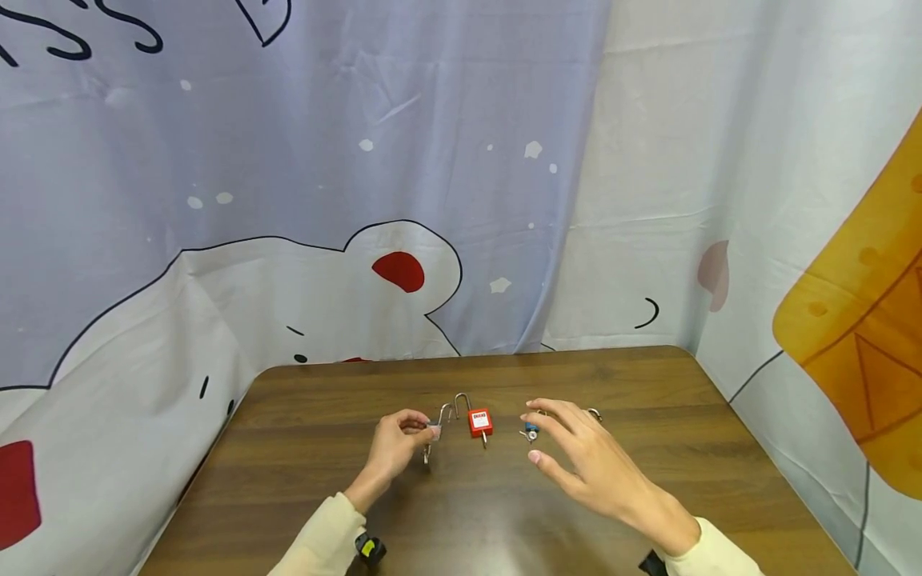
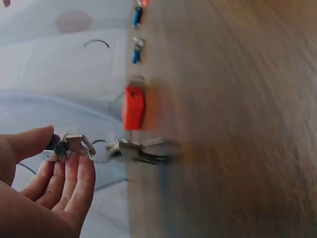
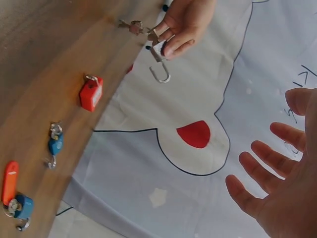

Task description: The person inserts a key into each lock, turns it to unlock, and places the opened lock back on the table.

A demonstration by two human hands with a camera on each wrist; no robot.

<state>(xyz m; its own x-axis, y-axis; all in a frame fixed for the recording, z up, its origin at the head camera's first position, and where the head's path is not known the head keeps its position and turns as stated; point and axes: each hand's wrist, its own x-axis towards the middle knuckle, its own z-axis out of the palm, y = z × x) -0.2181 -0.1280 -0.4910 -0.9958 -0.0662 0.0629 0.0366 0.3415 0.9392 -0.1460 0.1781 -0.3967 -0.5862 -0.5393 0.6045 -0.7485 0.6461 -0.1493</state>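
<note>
My left hand [image 1: 394, 444] pinches a small clear-bodied padlock [image 3: 158, 50] between thumb and fingers, raised above the table. Its shackle stands open and points upward in the head view. A ring of keys [image 2: 141, 152] dangles beneath it. Just to the right lies a red padlock [image 1: 480, 421] with a white label, its shackle swung open and a key in its bottom. My right hand [image 1: 594, 464] hovers over the right side with fingers spread and holds nothing. Near its fingertips in the head view lies a blue padlock [image 3: 56, 144] with keys.
Farther right sits another blue padlock [image 3: 24, 207] with an orange tag [image 3: 10, 182], largely hidden behind my right hand in the head view. The brown wooden table [image 1: 302, 480] ends at a printed curtain [image 1: 432, 160] behind it.
</note>
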